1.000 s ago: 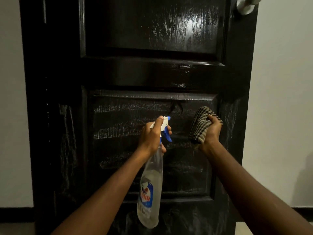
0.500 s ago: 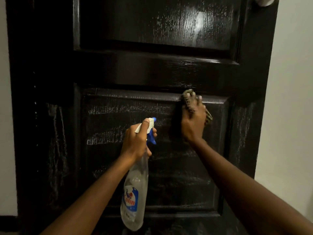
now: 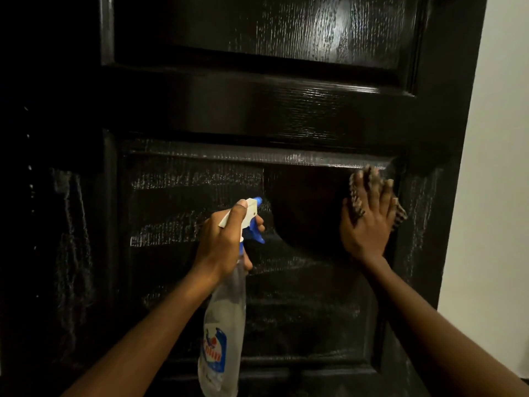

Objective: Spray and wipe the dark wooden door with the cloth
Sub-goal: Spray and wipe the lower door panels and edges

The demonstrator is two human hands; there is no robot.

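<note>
The dark wooden door fills the view, its lower panel streaked with pale spray film. My left hand grips the neck of a clear spray bottle with a white and blue trigger head, its nozzle aimed at the panel. My right hand lies flat with fingers spread, pressing a checked cloth against the panel's upper right corner. A dark, film-free patch lies just left of the cloth. Most of the cloth is hidden under the hand.
A pale wall runs along the door's right edge. The door's left side is in deep shadow, with run marks of spray down it.
My right hand went from holding the bunched cloth off the door to pressing it flat on the panel, then slid right to the corner, leaving a wiped patch. The left hand kept the bottle.
</note>
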